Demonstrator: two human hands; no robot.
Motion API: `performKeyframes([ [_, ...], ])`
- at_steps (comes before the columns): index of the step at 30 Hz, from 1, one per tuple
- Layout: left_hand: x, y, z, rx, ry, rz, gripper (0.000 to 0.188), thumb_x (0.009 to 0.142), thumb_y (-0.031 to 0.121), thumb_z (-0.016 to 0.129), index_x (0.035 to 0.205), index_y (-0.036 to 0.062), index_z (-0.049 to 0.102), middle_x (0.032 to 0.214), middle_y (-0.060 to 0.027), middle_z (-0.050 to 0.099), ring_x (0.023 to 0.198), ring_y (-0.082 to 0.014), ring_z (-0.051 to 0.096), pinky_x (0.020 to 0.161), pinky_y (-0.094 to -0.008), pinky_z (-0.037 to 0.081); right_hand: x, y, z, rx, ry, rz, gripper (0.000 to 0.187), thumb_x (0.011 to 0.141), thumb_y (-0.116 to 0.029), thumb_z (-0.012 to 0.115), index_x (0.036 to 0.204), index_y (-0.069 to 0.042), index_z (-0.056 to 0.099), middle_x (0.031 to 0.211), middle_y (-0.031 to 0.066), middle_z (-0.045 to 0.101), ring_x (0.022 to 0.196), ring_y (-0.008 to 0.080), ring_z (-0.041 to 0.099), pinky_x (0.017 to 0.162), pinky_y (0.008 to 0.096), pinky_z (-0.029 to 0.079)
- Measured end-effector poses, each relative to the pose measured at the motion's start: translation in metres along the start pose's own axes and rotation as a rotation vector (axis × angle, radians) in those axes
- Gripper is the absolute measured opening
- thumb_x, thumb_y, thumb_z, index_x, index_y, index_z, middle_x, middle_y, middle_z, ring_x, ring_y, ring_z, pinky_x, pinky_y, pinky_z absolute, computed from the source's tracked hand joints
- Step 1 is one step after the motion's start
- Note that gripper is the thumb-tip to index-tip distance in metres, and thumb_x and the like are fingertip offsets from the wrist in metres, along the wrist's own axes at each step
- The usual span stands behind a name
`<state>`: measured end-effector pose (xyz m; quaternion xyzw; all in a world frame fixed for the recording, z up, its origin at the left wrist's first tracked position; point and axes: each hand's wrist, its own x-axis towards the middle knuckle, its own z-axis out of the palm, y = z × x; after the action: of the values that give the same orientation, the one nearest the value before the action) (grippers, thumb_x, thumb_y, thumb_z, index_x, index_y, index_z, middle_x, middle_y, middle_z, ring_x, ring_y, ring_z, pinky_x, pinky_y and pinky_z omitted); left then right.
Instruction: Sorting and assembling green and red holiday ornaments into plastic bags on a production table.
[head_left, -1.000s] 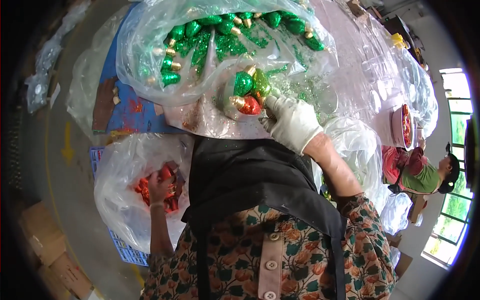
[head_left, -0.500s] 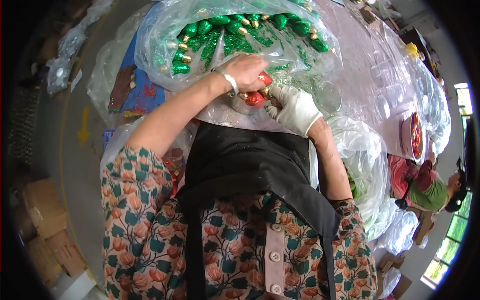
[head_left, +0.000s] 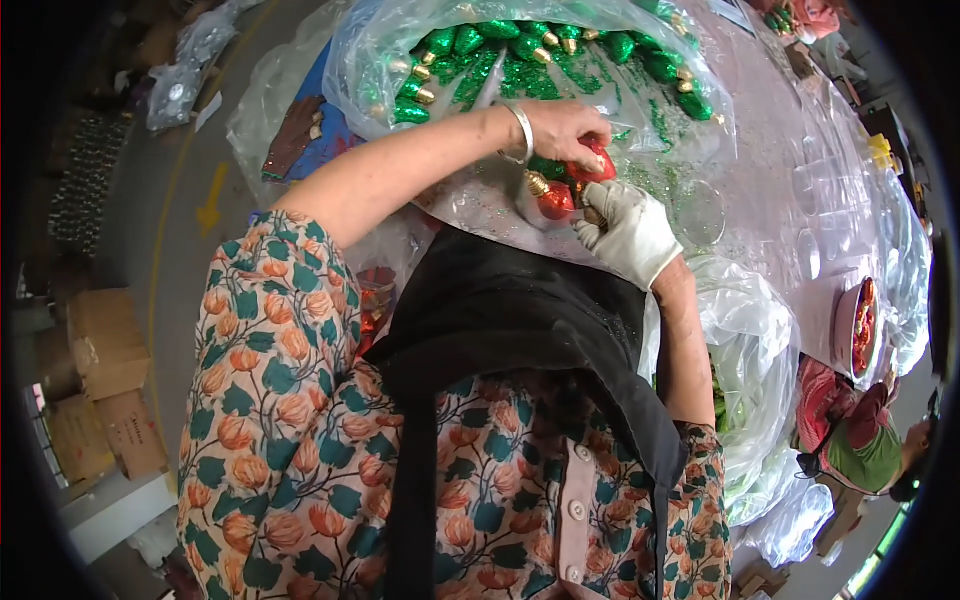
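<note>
My bare left hand (head_left: 568, 132), with a bracelet at its wrist, has its fingers closed on the top of a red glittery bulb ornament (head_left: 598, 163). My right hand (head_left: 636, 232), in a white glove, pinches the lower, gold-capped end of that ornament. Just left of the glove, a second red bulb ornament (head_left: 556, 203) with a gold screw cap rests at a small clear round container (head_left: 530, 212). A dark green glittery piece (head_left: 546, 168) shows under my left hand, partly hidden. Beyond the hands, several green glittery bulb ornaments (head_left: 497, 29) with gold caps lie in a clear plastic bag (head_left: 352, 75).
Green glitter is scattered over the plastic-covered table (head_left: 765, 110). Clear cups (head_left: 808, 250) stand at the right, with a white bucket (head_left: 848, 325) of red ornaments. A person in green (head_left: 868, 450) works there. Another plastic bag (head_left: 745, 330) lies by my right forearm; cartons (head_left: 115, 340) stand at left.
The whole view has shifted, so the table things appear farther right. My left hand has come slightly toward the right over the red ornament, and the green piece beneath it now shows.
</note>
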<state>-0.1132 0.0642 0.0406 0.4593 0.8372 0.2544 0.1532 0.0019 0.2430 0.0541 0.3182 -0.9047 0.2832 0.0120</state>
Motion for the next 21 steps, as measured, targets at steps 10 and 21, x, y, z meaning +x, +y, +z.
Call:
performKeyframes([
  [10,0.01,0.024,-0.022,0.357,-0.413,-0.134,0.056,0.077,0.037,0.073,0.117,0.0037,0.053,0.102,-0.0165,0.059,0.104,-0.031,0.057,0.089,-0.0419,0.047,0.009,0.001,-0.006,-0.008,-0.101,-0.004,0.013,0.073,-0.015,0.064,0.073,-0.007,0.054,0.07,0.0153,0.058,0.069,0.0364,0.059,0.062,0.0443,0.047],
  [21,-0.025,-0.028,0.009,0.171,0.135,0.057,0.063,0.077,0.036,0.072,0.131,0.0135,0.05,0.128,-0.015,0.049,0.115,-0.0311,0.053,0.099,-0.0415,0.043,0.014,0.009,-0.014,0.139,-0.235,0.112,0.015,0.076,-0.014,0.066,0.075,-0.006,0.053,0.065,0.0119,0.053,0.061,0.0316,0.051,0.058,0.0363,0.045],
])
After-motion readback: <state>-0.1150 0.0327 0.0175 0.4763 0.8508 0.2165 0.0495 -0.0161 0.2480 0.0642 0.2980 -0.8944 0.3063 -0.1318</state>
